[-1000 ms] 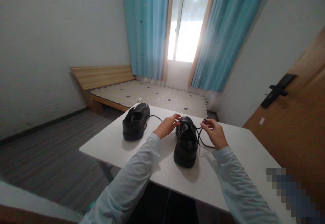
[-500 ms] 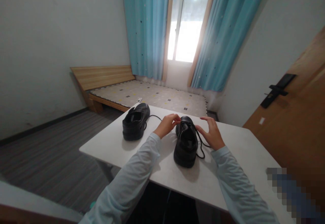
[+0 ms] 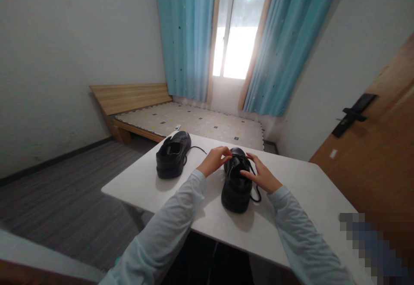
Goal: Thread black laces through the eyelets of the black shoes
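Observation:
A black lace-up shoe (image 3: 237,196) stands on the white table (image 3: 207,214), its heel toward me. At the left of its lacing, my left hand (image 3: 214,161) is closed in a pinch on the shoelace, though the fingertips hide most of the grip. My right hand (image 3: 263,175) reaches over the right side of the same shoe, thumb above the opening and fingers spread apart. A loop of loose black lace (image 3: 258,196) hangs down beside the shoe, under the right hand. The other black shoe (image 3: 171,160) stands to the left, with one lace trailing right across the tabletop.
Behind the table is a bed (image 3: 200,119) with a patterned mattress and a wooden headboard (image 3: 136,95). Blue curtains (image 3: 189,35) flank the bright window (image 3: 237,39). A wooden door (image 3: 381,147) with a black handle stands at the right.
My right hand has moved left and inward, from beside the shoe to over its right edge. My left hand has barely shifted at the lacing. Both shoes stay in place.

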Demonstrator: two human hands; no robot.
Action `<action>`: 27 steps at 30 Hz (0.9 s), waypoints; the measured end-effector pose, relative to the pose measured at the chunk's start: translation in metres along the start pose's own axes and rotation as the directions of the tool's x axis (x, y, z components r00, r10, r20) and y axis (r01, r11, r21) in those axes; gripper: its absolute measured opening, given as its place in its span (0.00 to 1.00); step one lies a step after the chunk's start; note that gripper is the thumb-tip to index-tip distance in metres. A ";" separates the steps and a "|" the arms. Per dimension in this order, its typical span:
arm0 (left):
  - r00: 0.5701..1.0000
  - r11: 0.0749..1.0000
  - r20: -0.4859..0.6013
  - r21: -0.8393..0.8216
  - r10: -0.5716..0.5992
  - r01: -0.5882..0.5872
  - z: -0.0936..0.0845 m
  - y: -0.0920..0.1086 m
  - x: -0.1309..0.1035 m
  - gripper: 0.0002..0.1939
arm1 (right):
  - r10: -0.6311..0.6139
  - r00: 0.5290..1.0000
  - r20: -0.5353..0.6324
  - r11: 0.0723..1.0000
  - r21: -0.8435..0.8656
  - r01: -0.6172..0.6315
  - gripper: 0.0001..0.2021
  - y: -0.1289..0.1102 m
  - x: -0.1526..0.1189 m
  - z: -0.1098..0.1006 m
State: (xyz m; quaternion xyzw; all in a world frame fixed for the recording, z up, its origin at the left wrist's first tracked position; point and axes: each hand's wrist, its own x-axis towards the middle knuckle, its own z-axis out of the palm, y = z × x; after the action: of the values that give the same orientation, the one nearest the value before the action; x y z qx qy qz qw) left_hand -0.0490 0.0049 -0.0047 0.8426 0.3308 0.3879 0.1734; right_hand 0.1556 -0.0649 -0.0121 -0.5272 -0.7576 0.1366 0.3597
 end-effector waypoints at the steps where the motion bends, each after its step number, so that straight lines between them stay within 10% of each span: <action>1: 1.000 1.000 0.001 0.002 -0.004 0.004 0.000 0.000 0.000 0.03 | 0.003 1.000 0.005 1.000 0.007 -0.003 0.36 0.001 0.000 0.000; 27: 0.988 0.933 0.103 -0.329 -0.116 0.144 -0.004 0.014 -0.001 0.07 | 0.008 1.000 -0.007 0.999 0.036 -0.008 0.35 0.005 -0.001 0.003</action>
State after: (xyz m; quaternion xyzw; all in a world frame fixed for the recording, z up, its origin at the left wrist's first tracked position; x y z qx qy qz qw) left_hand -0.0467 -0.0062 0.0049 0.7921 0.3075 0.3914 0.3532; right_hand 0.1575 -0.0634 -0.0177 -0.5242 -0.7515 0.1498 0.3715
